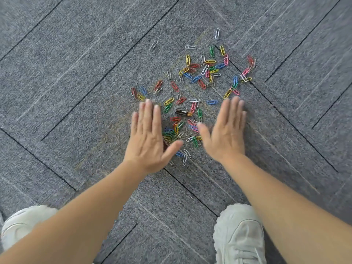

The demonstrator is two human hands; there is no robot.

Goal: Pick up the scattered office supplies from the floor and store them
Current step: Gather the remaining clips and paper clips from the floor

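Several coloured paper clips (pixel 198 77) lie scattered over the grey carpet, red, blue, yellow, green, pink and white. A denser heap of clips (pixel 172 133) sits between my two hands. A small dark battery (pixel 183 112) lies among them. My left hand (pixel 150 138) is flat, palm down, fingers straight, at the left side of the heap. My right hand (pixel 226 130) is flat too, fingers straight, at the right side. Both hands are blurred. Neither holds anything.
Grey carpet tiles (pixel 76 73) with dark seams cover the whole floor. My two white shoes (pixel 239 235) stand at the bottom, the left shoe (pixel 22 221) partly behind my forearm. A few stray white clips (pixel 217 33) lie farthest away.
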